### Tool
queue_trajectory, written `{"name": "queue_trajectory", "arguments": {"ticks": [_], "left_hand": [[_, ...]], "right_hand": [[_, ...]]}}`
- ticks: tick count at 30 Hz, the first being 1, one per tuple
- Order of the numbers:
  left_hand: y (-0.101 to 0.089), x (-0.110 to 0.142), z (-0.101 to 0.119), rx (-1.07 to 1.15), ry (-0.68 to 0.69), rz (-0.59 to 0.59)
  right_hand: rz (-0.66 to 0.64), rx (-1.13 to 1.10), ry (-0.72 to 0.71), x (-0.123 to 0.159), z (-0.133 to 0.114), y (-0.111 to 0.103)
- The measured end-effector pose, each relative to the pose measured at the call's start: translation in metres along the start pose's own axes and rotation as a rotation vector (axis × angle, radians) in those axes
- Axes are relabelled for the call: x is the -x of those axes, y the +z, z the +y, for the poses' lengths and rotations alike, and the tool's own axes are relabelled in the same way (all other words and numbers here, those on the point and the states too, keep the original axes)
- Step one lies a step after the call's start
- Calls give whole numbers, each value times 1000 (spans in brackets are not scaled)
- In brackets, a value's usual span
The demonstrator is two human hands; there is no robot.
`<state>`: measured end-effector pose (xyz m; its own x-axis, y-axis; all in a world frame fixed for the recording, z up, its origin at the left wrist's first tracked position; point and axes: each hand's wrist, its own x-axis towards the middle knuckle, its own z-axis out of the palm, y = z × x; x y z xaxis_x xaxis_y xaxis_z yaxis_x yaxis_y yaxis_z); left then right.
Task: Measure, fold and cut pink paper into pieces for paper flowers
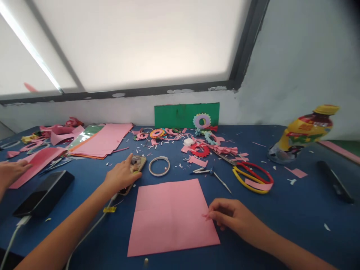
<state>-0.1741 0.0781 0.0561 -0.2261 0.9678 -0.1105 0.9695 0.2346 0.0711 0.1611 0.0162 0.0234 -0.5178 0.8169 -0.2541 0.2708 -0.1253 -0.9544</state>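
Observation:
My left hand lies over a phone with its fingers apart, touching it and covering much of its screen. A cable runs from the phone's lower end. Pinched between the thumb and fingers of my right hand is a small pink paper scrap, just over the right edge of a pink paper sheet. That sheet lies flat on the blue table and shows fold creases. A roll of tape lies on its side near the phone.
Scissors with red and yellow handles lie right of a blue-and-white compass-like tool. Paper gears and scraps stand before a green board. A bottle leans at right. Another person's hand touches pink paper at left, near a power bank.

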Motion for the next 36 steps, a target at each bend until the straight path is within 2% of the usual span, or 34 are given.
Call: {"name": "queue_trajectory", "arguments": {"ticks": [8, 11, 13, 14, 15, 17, 19, 22, 24, 28, 36], "left_hand": [[-4, -16, -3, 28, -5, 19], [-8, -11, 2, 43, 22, 62], [-13, 3, 18, 109, 152, 151], [-14, 15, 30, 199, 278, 204], [-15, 28, 44, 320, 398, 200], [-11, 58, 75, 586, 591, 4], [-3, 85, 103, 729, 662, -235], [13, 105, 129, 832, 664, -287], [21, 106, 133, 923, 651, -291], [30, 99, 128, 1070, 602, -366], [30, 103, 125, 1063, 582, -458]], "right_hand": [[57, -95, -59, -1, 6, -1], [101, -99, -89, 0, 2, 1], [126, -97, -112, 1, -1, 3], [136, -97, -123, 2, -2, 4], [145, -101, -134, 2, -3, 6], [164, -110, -155, 3, -5, 9], [185, -128, -172, 3, -6, 11], [224, -159, -185, 4, -6, 12], [244, -163, -186, 4, -5, 12], [250, -140, -186, 3, -1, 11], [207, -163, -172, 3, 2, 11]]}}
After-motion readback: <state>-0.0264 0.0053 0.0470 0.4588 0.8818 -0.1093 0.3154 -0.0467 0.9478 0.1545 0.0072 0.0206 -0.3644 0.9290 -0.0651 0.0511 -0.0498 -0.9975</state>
